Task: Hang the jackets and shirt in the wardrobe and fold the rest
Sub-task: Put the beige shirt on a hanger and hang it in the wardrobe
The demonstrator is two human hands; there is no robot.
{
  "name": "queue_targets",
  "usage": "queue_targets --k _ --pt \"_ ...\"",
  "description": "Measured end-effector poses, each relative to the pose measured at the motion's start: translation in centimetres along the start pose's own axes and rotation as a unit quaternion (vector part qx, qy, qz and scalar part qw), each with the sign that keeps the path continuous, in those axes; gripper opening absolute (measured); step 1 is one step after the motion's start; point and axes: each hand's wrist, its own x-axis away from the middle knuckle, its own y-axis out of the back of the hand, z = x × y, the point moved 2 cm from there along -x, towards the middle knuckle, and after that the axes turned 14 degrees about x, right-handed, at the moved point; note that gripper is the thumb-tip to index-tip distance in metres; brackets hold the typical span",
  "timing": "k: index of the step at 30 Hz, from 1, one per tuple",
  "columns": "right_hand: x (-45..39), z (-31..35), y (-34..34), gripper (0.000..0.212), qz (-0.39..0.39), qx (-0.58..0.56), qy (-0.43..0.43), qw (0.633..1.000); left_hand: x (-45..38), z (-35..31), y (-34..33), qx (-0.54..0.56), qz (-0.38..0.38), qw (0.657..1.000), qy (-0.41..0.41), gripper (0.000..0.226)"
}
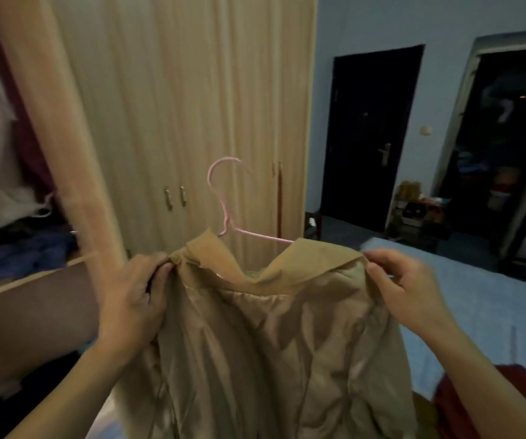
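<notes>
Head view: my left hand (135, 293) pinches one shoulder of the tan jacket (274, 337), and my right hand (407, 289) pinches the other by the collar. A pink wire hanger (223, 198) sits inside its neck. It hangs before the closed wardrobe doors (192, 106), above the blue bed (476, 296).

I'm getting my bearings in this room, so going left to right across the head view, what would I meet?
Open wardrobe section with clothes → left hand → pink hanger → right hand → dark closed door → open doorway.
</notes>
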Motion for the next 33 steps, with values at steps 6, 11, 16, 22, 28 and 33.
queue_targets --k 6,11,16,22,28,33 --pt "-1.3 8.7 -7.7 0.034 0.042 -0.027 0.048 0.998 2.1 6.5 10.4 -0.065 -0.024 0.997 0.024 0.032" --pt "-2.5 17.0 -14.3 0.034 0.055 -0.053 0.091 0.993 3.6 10.8 19.9 -0.11 -0.023 0.993 0.023 0.031" --pt "-3.5 26.0 -20.1 0.029 0.034 -0.068 0.158 0.985 5.4 14.5 26.8 -0.105 -0.026 0.994 0.016 0.025" --pt "-4.0 34.8 -27.1 0.029 0.13 -0.067 0.3 0.943 6.6 17.8 30.2 -0.149 -0.043 0.987 0.033 0.022" --pt "-6.2 37.2 -34.4 0.025 0.279 -0.179 0.274 0.903 7.0 22.6 33.6 -0.21 -0.084 0.97 0.09 0.023" --pt "-9.2 42.5 -39.6 0.034 0.228 -0.179 0.422 0.859 4.4 25.4 35.0 -0.282 -0.076 0.951 0.104 0.027"
